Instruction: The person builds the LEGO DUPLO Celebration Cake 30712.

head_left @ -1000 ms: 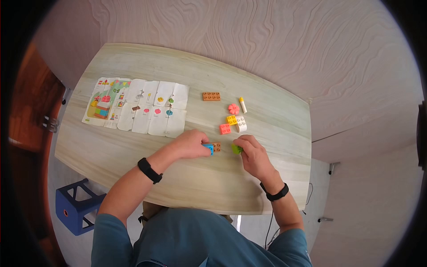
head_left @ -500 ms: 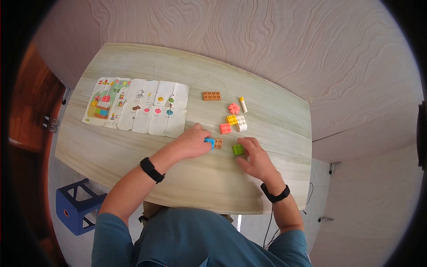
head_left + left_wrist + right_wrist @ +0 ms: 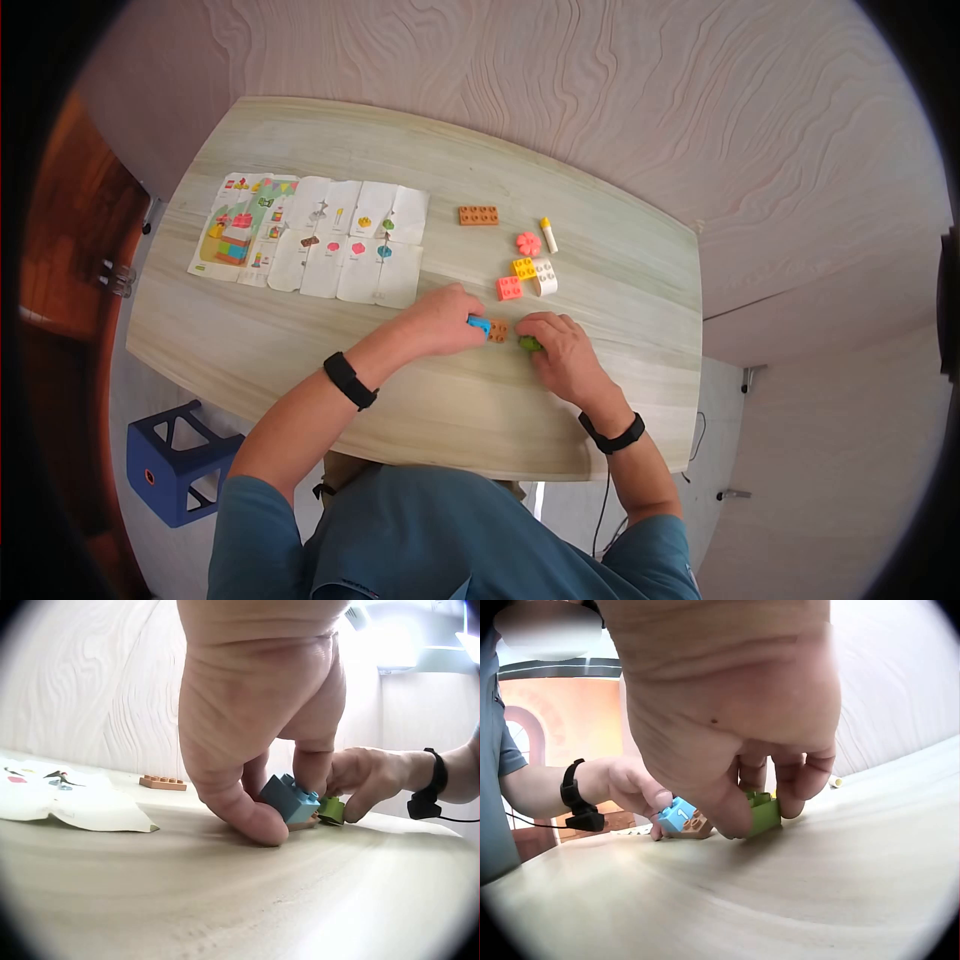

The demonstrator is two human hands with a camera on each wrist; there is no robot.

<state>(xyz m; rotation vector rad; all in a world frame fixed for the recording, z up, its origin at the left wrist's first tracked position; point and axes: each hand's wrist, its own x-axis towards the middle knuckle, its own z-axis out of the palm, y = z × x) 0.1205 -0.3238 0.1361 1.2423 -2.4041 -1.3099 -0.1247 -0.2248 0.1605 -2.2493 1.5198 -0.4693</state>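
Note:
My left hand [image 3: 440, 320] pinches a blue toy brick [image 3: 288, 799] between thumb and fingers. The blue brick is tilted, and a "1" shows on one side in the right wrist view. Right beside and partly under it lies a brown studded brick [image 3: 497, 331], its left part covered by the blue brick and fingers. To the right of the brown brick, my right hand [image 3: 563, 352] grips a green brick [image 3: 764, 816] with thumb and fingers at its sides. The green brick stands studs up, low at the tabletop and close to the brown one.
Beyond the hands lie a coral brick [image 3: 509, 289], a yellow brick [image 3: 524, 268], a white curved brick [image 3: 545, 278], a coral flower piece [image 3: 528, 244] and a yellow-and-white candle piece [image 3: 548, 235]. Another brown brick [image 3: 478, 215] lies farther back. A creased instruction sheet [image 3: 400, 272] is at left.
My right fingers loosened around the green brick, then closed on it again, slightly nearer the brown brick. My left hand moved a little right, and the blue brick is now tilted.

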